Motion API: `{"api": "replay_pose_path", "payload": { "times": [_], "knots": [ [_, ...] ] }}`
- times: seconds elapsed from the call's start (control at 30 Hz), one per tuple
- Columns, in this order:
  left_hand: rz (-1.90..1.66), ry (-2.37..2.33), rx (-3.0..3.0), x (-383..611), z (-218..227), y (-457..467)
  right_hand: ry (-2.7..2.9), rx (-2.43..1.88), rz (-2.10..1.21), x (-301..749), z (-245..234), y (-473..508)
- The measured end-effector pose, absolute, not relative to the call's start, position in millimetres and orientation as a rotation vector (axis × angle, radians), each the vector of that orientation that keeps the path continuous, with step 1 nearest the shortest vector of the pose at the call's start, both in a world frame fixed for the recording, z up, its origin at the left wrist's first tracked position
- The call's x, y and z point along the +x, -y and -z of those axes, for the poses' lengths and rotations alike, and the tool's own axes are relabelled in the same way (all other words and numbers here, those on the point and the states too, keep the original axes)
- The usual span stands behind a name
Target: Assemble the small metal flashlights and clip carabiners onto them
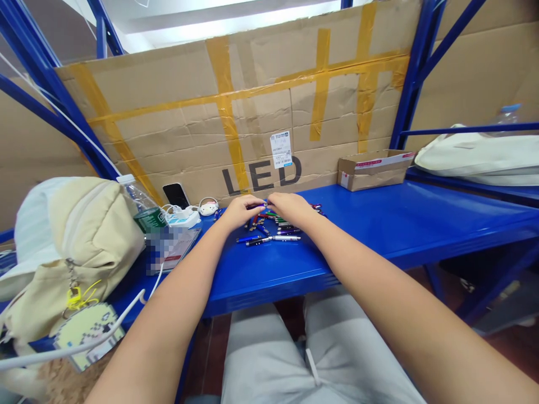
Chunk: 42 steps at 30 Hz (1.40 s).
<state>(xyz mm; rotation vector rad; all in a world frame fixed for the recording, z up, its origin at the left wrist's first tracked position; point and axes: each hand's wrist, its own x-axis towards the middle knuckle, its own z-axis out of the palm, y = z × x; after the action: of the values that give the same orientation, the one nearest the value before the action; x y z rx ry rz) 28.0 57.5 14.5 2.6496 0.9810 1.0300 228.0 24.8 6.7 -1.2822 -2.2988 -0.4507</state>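
The left hand (240, 213) seems to pinch a purple pen (263, 207) between thumb and first finger, and the right hand (290, 206) comes with bent fingers to the end of this pen; its fingertips are partly hidden, so I cannot tell whether they press on it. The pen is held low above the heap (284, 224) of pens, probably so that both hands can reach the heap easily. Small round pieces (253, 228) lie on the left of the heap, too small to identify. On the side toward the near edge of the counter (379, 219), a blue pen (248, 239), a black pen (258, 242) and a silver pen (286, 238) lie almost in one row, perhaps to keep them easy to see. The forearms pass over the near edge. Behind the hands, the cardboard (177, 140) stands along the back edge and limits the reach. To the left, the phone (176, 196), the power strip (185, 219), the bottle (147, 217) and the bag (92, 224) make the room narrow. The right side gives wider room for moving, with the box (374, 171) near the back edge.
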Motion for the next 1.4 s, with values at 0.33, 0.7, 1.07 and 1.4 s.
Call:
{"api": "replay_pose_path", "payload": {
  "times": [0.33,0.7,1.07,1.4],
  "knots": [
    [-1.052,-0.798,2.887,26,-9,-62,2.363,-1.307,0.358,227,-4,-23],
    [-1.124,-0.872,3.192,30,-15,-52,2.123,-1.02,-0.471,233,-4,-24],
    [-1.113,-0.857,2.822,30,-11,-58,2.384,-1.375,0.252,221,-6,-16],
    [-1.138,-0.737,2.784,30,-9,-59,2.435,-1.324,0.396,229,-7,-14]
  ]
}}
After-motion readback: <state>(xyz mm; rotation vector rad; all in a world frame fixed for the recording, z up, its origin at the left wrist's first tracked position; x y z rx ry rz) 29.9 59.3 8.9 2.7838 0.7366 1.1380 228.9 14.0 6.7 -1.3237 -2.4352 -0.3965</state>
